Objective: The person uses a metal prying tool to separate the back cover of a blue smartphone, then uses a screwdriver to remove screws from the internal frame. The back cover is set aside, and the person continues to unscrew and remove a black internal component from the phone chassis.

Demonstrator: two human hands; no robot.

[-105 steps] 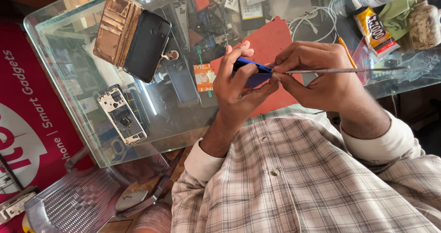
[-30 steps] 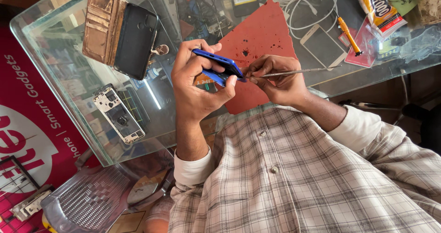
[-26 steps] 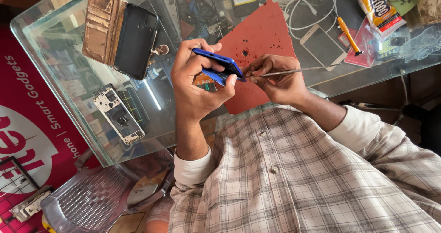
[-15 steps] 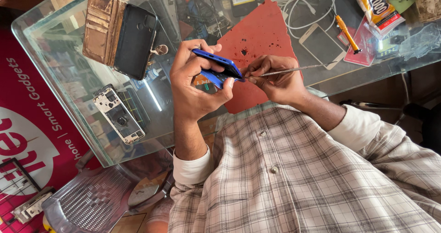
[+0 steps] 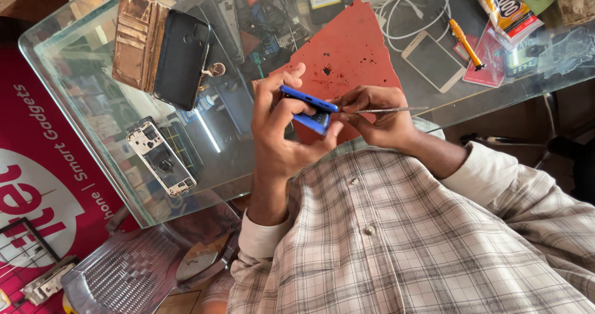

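Two bare hands are seen at work above the near edge of a glass-topped counter (image 5: 80,97). A slim blue mobile phone (image 5: 308,108) is held edge-on in the left hand (image 5: 279,134), so that only its thin blue side and a slice of its lower face are shown; the fingers are wrapped over the top edge and the thumb is pressed up from below, and the phone is clamped between them. It is held in the air just above a red mat (image 5: 347,54), close to the chest of the checked shirt (image 5: 396,239).

A thin grey metal tool (image 5: 387,110) is pinched between the thumb and fingertips of the right hand (image 5: 378,119). Its shaft is laid nearly level and points to the right, while its working end is brought against the right end of the phone; the exact point of contact is hidden by the fingers.

On the glass to the far left, a brown leather wallet case (image 5: 133,41) lies open with a black phone (image 5: 180,60) set in it. Nearer, on the left, a stripped phone frame (image 5: 160,159) is seen. To the far right, a white phone (image 5: 432,60) lies face down beside an orange-handled screwdriver (image 5: 466,44) and white cables (image 5: 403,4). A clear plastic chair (image 5: 124,277) stands at the near left.
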